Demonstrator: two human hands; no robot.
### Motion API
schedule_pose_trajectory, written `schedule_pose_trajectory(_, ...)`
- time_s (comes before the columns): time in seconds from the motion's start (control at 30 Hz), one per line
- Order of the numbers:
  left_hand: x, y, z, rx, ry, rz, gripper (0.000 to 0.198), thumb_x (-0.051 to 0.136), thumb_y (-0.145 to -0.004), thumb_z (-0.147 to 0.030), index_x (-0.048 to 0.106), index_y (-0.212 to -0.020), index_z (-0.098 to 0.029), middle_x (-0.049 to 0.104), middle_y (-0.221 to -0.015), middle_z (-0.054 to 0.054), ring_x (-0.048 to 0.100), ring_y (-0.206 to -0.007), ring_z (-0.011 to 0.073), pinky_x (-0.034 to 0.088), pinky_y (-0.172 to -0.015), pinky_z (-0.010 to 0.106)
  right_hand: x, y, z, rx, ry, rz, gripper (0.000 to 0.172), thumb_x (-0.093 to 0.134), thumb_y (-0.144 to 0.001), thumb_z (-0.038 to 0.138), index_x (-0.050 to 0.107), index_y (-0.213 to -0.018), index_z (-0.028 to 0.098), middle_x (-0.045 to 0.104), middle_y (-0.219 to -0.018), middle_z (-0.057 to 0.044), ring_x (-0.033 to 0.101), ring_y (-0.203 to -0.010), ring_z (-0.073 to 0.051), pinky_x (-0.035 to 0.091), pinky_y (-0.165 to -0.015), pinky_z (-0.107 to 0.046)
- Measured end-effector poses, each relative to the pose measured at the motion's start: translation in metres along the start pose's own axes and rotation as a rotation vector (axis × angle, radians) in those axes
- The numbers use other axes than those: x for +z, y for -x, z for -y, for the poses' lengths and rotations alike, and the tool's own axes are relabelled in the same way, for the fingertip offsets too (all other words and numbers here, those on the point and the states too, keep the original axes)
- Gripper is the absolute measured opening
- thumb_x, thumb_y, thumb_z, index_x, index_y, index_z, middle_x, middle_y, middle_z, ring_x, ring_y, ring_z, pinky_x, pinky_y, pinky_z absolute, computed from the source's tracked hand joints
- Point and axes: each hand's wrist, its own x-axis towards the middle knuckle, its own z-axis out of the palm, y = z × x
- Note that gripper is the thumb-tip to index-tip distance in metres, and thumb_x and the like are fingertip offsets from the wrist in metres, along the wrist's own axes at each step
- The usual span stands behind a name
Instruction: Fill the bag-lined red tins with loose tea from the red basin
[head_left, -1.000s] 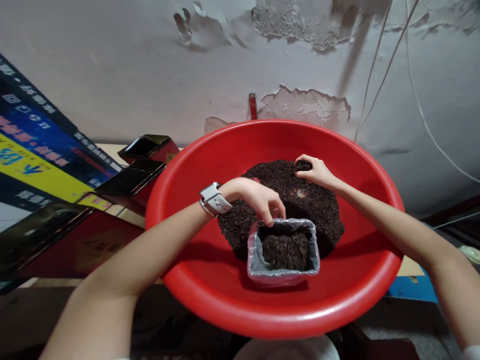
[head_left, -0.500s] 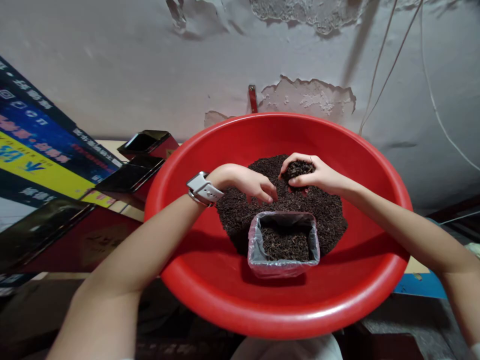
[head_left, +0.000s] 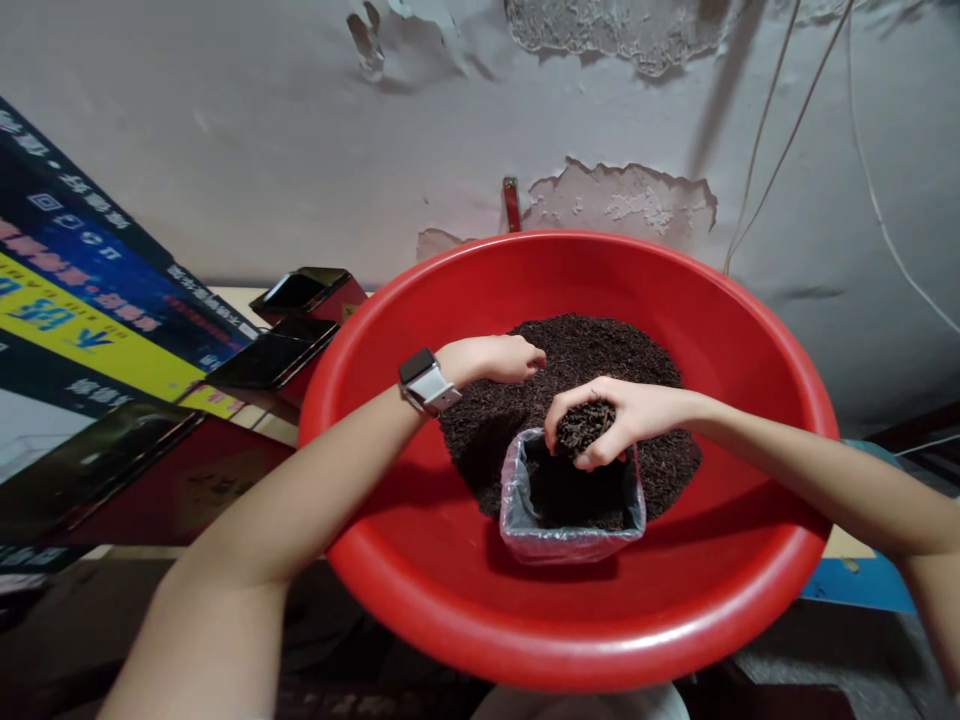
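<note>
A handful of dark loose tea leaves (head_left: 586,425) is gripped in my right hand (head_left: 628,415), over the back right of a plastic-lined box (head_left: 574,545). The box stands in a wide red basin (head_left: 574,640), its inside mostly in shadow, with tea leaves in it. Behind and around the box lies a broad heap of the same tea leaves (head_left: 592,345). Above the heap's back left, my left hand (head_left: 511,358) has its fingers curled in, and what they may hold is hidden. A watch (head_left: 429,382) is on that wrist.
Left of the basin stand several dark red tins with black tops (head_left: 274,352), close to its rim. A printed board (head_left: 97,270) leans behind them. A peeling wall (head_left: 300,130) rises behind the basin, with thin cables (head_left: 787,130) hanging at the right.
My right hand has brought its tea leaves from above the heap nearer to me, over the box. My left hand has risen away from the box, and its fingers have curled in.
</note>
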Motion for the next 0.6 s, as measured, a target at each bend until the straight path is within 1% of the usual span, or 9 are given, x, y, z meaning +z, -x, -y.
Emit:
schedule_pose_trajectory(0.1,-0.004,0.004,-0.010,-0.021,-0.149,0.104,0.038,0.046,-0.081,-0.018,0.065,-0.113,-0.019,0.069,-0.110,0.010,0.063,-0.086,0.0186,0.044,-0.073,0.023,0.001,0.000,0.001,0.008,-0.002,0.032,0.027,0.068,-0.073,0.025,0.065,-0.098,0.017,0.065,-0.093,0.000,0.059,-0.083,-0.012,0.046,-0.077,-0.024)
schedule_pose_trajectory(0.2,-0.007,0.008,-0.019,-0.039,-0.195,0.139,0.040,0.043,-0.083,-0.018,0.063,-0.118,-0.017,0.068,-0.112,0.011,0.063,-0.087,0.0187,0.045,-0.073,0.023,0.001,0.001,0.001,0.046,-0.010,0.050,0.026,0.066,-0.075,0.026,0.064,-0.100,0.018,0.065,-0.089,0.000,0.059,-0.073,-0.010,0.047,-0.070,-0.023)
schedule_pose_trajectory(0.33,-0.011,0.011,-0.028,-0.066,-0.252,0.205,0.042,0.041,-0.084,-0.017,0.060,-0.122,-0.018,0.066,-0.117,0.010,0.063,-0.091,0.0196,0.046,-0.078,0.025,0.001,0.000,-0.001,0.058,-0.060,0.038,0.025,0.066,-0.075,0.025,0.064,-0.098,0.017,0.064,-0.090,-0.001,0.060,-0.077,-0.012,0.049,-0.069,-0.023)
schedule_pose_trajectory(0.4,-0.011,0.012,-0.031,-0.075,-0.271,0.234,0.042,0.039,-0.086,-0.017,0.059,-0.123,-0.016,0.065,-0.119,0.011,0.063,-0.094,0.0213,0.046,-0.079,0.027,0.002,0.000,-0.003,0.066,-0.091,0.047,0.025,0.066,-0.075,0.025,0.063,-0.099,0.017,0.064,-0.088,-0.001,0.060,-0.076,-0.012,0.049,-0.067,-0.024)
schedule_pose_trajectory(0.5,-0.010,0.011,-0.031,-0.073,-0.284,0.247,0.042,0.038,-0.087,-0.016,0.058,-0.123,-0.015,0.064,-0.119,0.012,0.062,-0.096,0.0231,0.046,-0.079,0.029,0.003,-0.001,-0.003,0.076,-0.088,0.059,0.025,0.066,-0.076,0.026,0.063,-0.100,0.018,0.064,-0.088,-0.001,0.060,-0.076,-0.012,0.049,-0.069,-0.024)
schedule_pose_trajectory(0.6,-0.010,0.009,-0.028,-0.031,-0.238,0.254,0.038,0.039,-0.088,-0.020,0.061,-0.119,-0.014,0.066,-0.115,0.012,0.062,-0.093,0.0216,0.045,-0.077,0.027,0.001,0.000,-0.001,0.066,-0.058,0.052,0.026,0.066,-0.077,0.028,0.063,-0.100,0.018,0.064,-0.087,0.000,0.060,-0.078,-0.013,0.048,-0.071,-0.025)
